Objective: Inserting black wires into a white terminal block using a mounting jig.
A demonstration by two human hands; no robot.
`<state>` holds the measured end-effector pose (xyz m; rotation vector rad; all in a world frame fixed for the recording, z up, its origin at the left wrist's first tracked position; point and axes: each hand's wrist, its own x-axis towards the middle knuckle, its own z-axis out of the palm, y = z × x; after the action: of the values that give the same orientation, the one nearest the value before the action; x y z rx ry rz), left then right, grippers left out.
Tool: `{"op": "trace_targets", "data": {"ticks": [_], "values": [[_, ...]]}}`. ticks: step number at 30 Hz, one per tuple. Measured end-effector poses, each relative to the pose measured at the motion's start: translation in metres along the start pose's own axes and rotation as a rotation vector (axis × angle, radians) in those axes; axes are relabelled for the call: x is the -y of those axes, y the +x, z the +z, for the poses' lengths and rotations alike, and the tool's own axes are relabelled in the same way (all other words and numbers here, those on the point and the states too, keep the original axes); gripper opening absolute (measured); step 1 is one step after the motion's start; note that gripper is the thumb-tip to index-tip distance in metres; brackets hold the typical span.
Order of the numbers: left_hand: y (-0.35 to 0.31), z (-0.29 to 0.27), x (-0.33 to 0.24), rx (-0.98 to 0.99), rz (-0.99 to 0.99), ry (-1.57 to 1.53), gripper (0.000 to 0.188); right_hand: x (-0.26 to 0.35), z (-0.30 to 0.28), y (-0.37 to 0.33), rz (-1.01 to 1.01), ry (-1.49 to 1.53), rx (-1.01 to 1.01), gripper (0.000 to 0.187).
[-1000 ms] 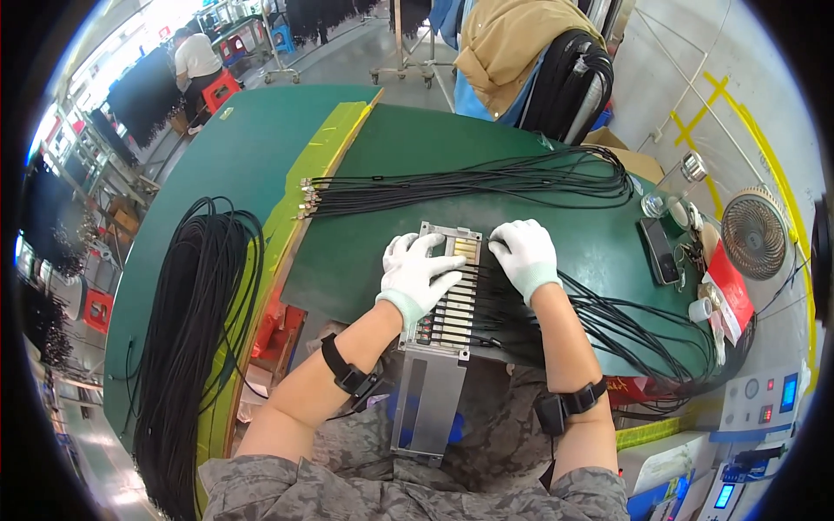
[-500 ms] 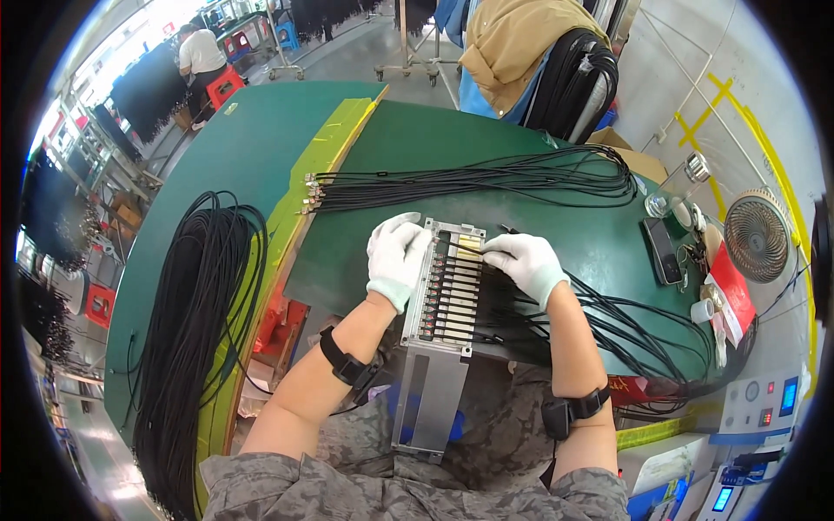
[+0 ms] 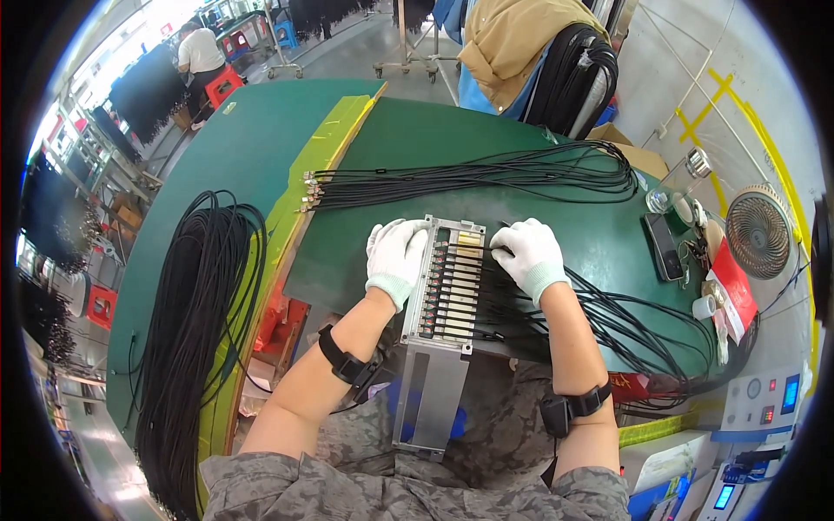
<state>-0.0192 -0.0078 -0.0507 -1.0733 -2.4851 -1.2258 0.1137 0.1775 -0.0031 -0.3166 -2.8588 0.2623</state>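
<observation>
A long metal fixture [image 3: 444, 347] with a row of slots stands tilted in front of me, against the table's near edge. Black cable ends with metal connectors lie side by side in its slots, next to pale strips. My left hand [image 3: 398, 256], in a white glove, holds the fixture's upper left edge with curled fingers. At the upper right side, my gloved right hand [image 3: 528, 253] pinches a thin black cable running into one of the top slots. The fingertips partly hide the cable. More black cables [image 3: 608, 317] trail from the fixture's right side over the table.
A cable bundle [image 3: 469, 180] lies across the green table [image 3: 417, 130]; a larger black bundle [image 3: 195, 347] hangs at left beside a yellow-taped strip [image 3: 326, 143]. At right are a phone [image 3: 663, 247], a glass bottle [image 3: 682, 182], a fan [image 3: 757, 233] and instruments [image 3: 760, 401].
My right hand has moved slightly right, away from the fixture's top slots, with the cable between its fingers. My left hand stays at the fixture's edge.
</observation>
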Motion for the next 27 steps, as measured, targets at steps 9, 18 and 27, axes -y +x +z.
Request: {"op": "trace_targets", "data": {"ticks": [9, 18, 27], "values": [[-0.004, -0.004, -0.009, 0.196, 0.094, -0.013, 0.026, 0.005, 0.002, -0.003, -0.093, 0.008, -0.020, 0.007], [-0.004, -0.003, -0.030, 0.366, 0.255, 0.311, 0.035, -0.044, -0.004, -0.002, 0.234, 0.144, -0.383, 0.013], [-0.004, 0.002, -0.026, 0.326, 0.236, 0.296, 0.032, -0.021, -0.004, 0.006, 0.315, -0.153, 0.004, 0.016]]}}
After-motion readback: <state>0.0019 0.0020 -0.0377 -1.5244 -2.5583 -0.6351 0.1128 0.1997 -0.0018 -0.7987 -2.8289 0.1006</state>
